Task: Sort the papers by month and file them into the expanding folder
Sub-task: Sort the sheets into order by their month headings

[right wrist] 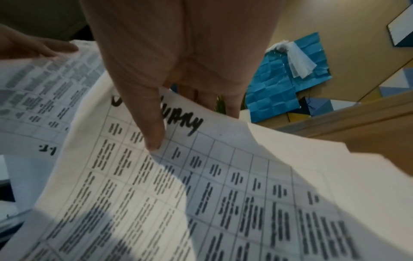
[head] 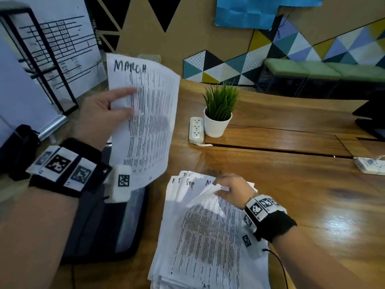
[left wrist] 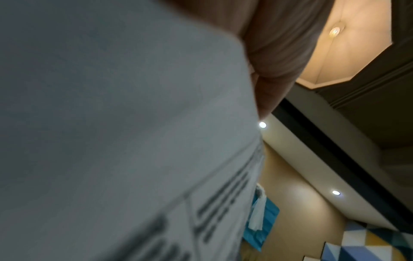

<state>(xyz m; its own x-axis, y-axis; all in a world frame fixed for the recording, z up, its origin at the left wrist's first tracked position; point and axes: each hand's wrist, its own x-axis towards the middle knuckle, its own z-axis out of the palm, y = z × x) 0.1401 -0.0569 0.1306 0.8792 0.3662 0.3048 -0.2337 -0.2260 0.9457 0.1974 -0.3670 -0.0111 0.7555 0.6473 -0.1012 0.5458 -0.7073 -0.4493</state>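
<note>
My left hand (head: 116,105) holds up a printed sheet headed MARCH (head: 145,113), thumb on its front and fingers behind; the left wrist view shows that sheet (left wrist: 111,123) close up beside the hand (left wrist: 274,74). A fanned stack of papers (head: 208,236) with handwritten month names lies on the wooden table (head: 312,195). My right hand (head: 229,189) pinches the top edge of the uppermost sheet; in the right wrist view the thumb (right wrist: 152,130) presses a sheet headed with a partly covered word ending "uary" (right wrist: 201,176). The dark expanding folder (head: 108,222) lies at the table's left edge, under the left wrist.
A potted plant (head: 218,113) and a white power strip (head: 196,130) stand mid-table behind the papers. Another power strip (head: 370,165) lies at the right edge. A dark object (head: 373,119) sits at the far right. A black metal rack (head: 41,65) stands to the left.
</note>
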